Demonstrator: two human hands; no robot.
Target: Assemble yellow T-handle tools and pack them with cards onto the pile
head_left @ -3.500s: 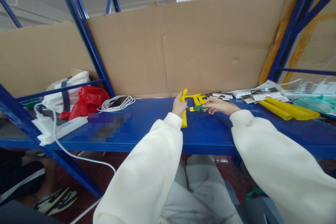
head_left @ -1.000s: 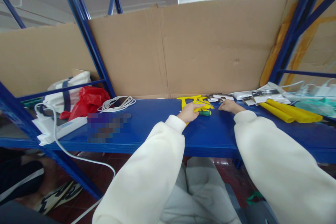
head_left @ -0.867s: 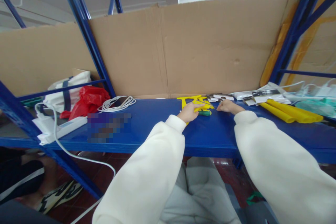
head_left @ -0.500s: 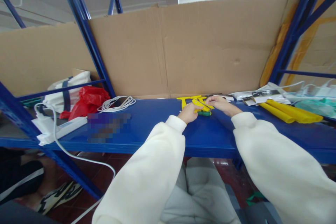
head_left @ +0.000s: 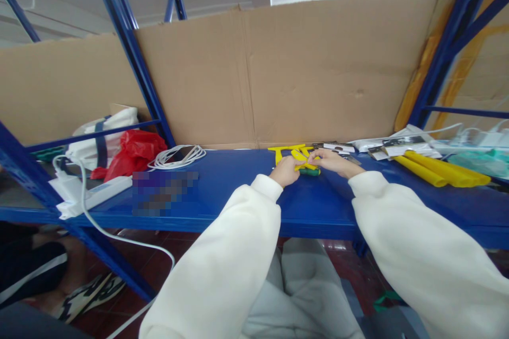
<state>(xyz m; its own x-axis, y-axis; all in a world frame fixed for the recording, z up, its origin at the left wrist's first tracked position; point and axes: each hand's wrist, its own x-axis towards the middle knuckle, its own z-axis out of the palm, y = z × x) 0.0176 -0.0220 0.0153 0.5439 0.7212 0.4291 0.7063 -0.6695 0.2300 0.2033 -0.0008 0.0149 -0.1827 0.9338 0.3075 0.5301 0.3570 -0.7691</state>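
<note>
My left hand (head_left: 285, 170) is closed on the near end of a yellow plastic piece (head_left: 299, 155) at the back of the blue shelf. The fingertips of my right hand (head_left: 328, 161) are pinched together against the right side of that piece; whatever is between them is too small to make out. Just below the fingers lies a green handle (head_left: 310, 172), its other end hidden. A yellow T-shaped part (head_left: 278, 154) lies behind my left hand.
Small dark and white packets (head_left: 338, 147) lie behind my right hand. Yellow tubes (head_left: 437, 168) and a white package (head_left: 401, 143) are to the right. A coiled white cable (head_left: 177, 157), red bag (head_left: 139, 151) and power strip (head_left: 95, 194) sit left. Cardboard (head_left: 318, 74) stands behind.
My right hand has moved slightly left, its fingertips now against the yellow piece. A thin dark shape seen between the hands earlier is now covered. My left hand stays in place.
</note>
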